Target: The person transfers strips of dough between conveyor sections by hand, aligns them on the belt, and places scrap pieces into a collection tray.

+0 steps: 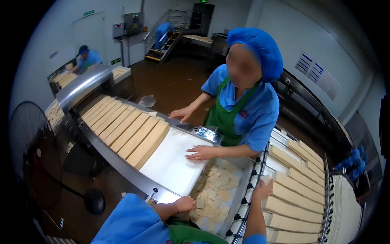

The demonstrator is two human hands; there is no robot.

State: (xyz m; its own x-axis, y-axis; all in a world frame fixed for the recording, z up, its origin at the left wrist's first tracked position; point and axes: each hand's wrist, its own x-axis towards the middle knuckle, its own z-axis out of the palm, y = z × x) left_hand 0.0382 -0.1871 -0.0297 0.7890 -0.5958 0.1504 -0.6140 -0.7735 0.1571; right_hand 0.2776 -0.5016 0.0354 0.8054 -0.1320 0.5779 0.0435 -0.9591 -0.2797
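Observation:
My left hand (185,204) rests at the near edge of the white belt (178,156), beside a bin of flat pale pieces (215,191); its fingers are curled in and what they hold, if anything, is hidden. My right hand (263,189) is at the left ends of the long pale blocks (298,205) on the right conveyor, its fingers around the end of a pale piece. On the left belt, several long pale blocks (130,132) lie side by side, up to a metal hood.
A co-worker in a blue cap and green apron (231,110) stands across the belt, both hands over it. A metal hood (87,83) spans the belt. A fan (30,134) stands at left. Other people work farther back. Black knobs (244,201) line the right conveyor's rail.

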